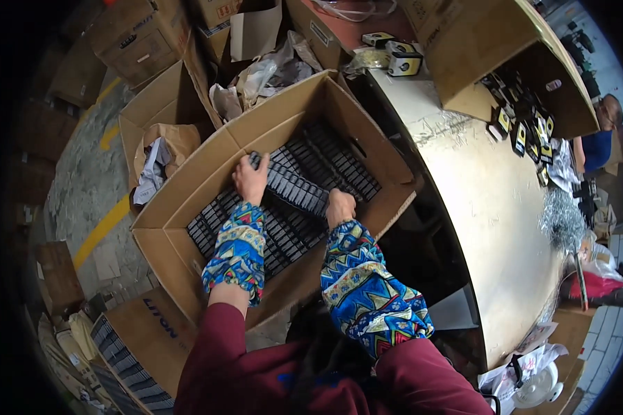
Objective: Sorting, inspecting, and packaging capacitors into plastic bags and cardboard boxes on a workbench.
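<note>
A row of small dark boxes with pale edges (294, 188) is stretched between my two hands inside a large open cardboard carton (180, 197). My left hand (251, 180) grips the row's far left end. At its near right end, my right hand (340, 207) has its fingers wrapped round it. Beneath and beside the held row, more rows of the same dark boxes (336, 162) line the carton in a tight pack. Patterned blue sleeve covers (235, 245) are on both my forearms.
A pale worktable (491, 228) curves along the right, with a tipped carton (477, 55) spilling small black-and-yellow boxes (519, 138). Left of my carton stands another holding brown paper (176, 145). A flapped carton (152, 332) lies at lower left. Another person (595, 142) is at far right.
</note>
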### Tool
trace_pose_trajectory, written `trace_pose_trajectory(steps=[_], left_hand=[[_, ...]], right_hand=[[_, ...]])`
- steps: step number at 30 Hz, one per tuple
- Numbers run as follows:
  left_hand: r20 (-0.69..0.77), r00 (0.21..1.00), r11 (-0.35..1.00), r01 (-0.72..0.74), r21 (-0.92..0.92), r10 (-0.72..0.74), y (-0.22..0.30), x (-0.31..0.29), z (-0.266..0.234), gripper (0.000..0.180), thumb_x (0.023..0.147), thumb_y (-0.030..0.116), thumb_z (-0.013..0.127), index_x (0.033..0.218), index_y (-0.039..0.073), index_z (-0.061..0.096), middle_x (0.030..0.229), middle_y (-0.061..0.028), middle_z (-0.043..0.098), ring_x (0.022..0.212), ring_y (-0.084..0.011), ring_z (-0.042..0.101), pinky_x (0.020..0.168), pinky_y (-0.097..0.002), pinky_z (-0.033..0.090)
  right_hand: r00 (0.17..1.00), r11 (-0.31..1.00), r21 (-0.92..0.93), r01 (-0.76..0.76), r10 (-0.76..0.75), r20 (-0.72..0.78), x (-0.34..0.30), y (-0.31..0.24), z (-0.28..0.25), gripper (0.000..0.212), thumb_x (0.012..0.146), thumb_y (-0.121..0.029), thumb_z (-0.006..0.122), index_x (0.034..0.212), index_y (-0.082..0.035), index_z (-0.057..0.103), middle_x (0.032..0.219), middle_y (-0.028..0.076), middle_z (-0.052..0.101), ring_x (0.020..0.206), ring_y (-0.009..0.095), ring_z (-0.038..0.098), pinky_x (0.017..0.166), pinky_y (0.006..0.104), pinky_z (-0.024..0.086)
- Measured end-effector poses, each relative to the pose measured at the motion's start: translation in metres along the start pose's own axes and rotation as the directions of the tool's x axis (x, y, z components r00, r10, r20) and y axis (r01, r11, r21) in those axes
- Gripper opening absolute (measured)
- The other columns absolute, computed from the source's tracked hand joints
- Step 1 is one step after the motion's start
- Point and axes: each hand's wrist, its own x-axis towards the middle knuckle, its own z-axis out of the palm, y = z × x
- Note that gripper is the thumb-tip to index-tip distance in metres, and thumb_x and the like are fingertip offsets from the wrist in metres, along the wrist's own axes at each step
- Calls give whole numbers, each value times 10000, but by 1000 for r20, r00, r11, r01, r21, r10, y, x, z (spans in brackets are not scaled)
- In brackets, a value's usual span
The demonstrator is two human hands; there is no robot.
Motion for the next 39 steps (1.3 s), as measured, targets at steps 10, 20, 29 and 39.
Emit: trace_pose_trajectory(steps=[10, 20, 29, 39], left_hand=[[271, 874, 907, -344, -242, 404, -8, 20, 90, 800, 771, 339, 753, 1426, 70, 383, 1452, -169, 381, 1305, -415, 367, 1053, -484, 368], [195, 800, 813, -582, 20, 568, 39, -56, 75, 610, 920, 336, 563, 1451, 117, 359, 1516, -114, 318, 1377, -355, 289, 1093, -549, 266], [375, 14, 120, -958, -260, 927, 24, -130, 72, 588, 780, 146, 567, 1362, 105, 494, 1463, -93, 427, 1344, -277, 388, 1116, -472, 285], [508, 339, 570, -711, -413, 792, 46, -75, 8, 441, 843, 82, 633, 1268, 1, 545, 1301, -219, 540, 1242, -369, 494, 1080, -405, 373]], right_hand=[[924, 949, -57, 311, -288, 250, 1, 12, 14, 380, 883, -321, 551, 1063, -3, 654, 1120, 205, 662, 1057, 291, 615, 881, 388, 475], [760, 698, -351, 625, -647, 67, -52, -10, 16, 363, 864, -370, 557, 940, -32, 667, 1056, 221, 659, 1074, 369, 611, 940, 467, 466], [-267, -119, 472, 873, -928, 259, -160, 118, -120, 483, 806, 51, 576, 1285, 35, 512, 1382, 229, 446, 1280, 390, 443, 1061, 461, 380], [212, 229, 65, 971, -956, 201, -53, 310, -268, 265, 680, 102, 579, 859, -57, 692, 918, 87, 668, 934, 287, 622, 841, 389, 501]])
